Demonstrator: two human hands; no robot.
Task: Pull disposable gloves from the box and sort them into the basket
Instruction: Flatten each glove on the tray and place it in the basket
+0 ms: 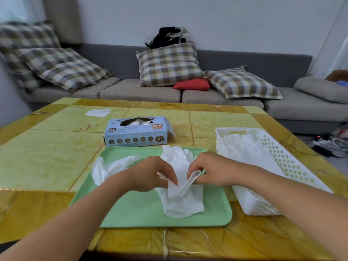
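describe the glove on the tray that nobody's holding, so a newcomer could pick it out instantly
Start at the green tray in front of the blue glove box. At the tray's left end lies a crumpled white glove, left of the left hand. Unlike the glove pinched by both hands, it lies untouched.

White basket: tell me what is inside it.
The white basket holds a pile of white gloves. Their number is unclear, and the right forearm covers the nearer part.

The basket (271, 178) walls the tray's (131, 208) right edge, the glove box (137, 132) its far edge; bare tabletop (47, 157) lies left.
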